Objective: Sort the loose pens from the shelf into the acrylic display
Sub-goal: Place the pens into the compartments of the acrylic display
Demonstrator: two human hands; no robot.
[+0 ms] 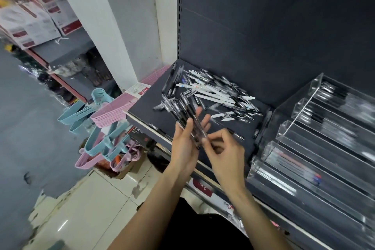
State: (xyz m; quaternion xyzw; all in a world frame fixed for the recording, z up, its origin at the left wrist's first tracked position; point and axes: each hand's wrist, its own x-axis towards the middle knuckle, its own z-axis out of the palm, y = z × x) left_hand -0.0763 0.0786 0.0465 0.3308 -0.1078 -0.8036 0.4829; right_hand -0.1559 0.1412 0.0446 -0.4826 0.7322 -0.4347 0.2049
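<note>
Left hand [185, 144] grips pens [189, 119]; right hand [224, 149] pinches their ends.

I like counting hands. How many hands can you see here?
2. The left hand holds a bundle of pens over the shelf edge; the right hand is beside it, fingers pinching at the bundle's lower end.

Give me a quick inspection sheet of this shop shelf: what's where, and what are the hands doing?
Surface: dark grey shop shelf, pale front edge.
Job's things: heap of loose black and white pens on the shelf; clear acrylic tiered display to its right, some pens in its troughs.
Clutter: stray dark pen near the shelf front.
Grippers: left hand holds a bundle of clear black-tipped pens; right hand pinches the bundle's near end.
Cables: nothing seen.
Surroundings: pink and blue plastic hangers, blurred boxes, tiled floor.
</note>
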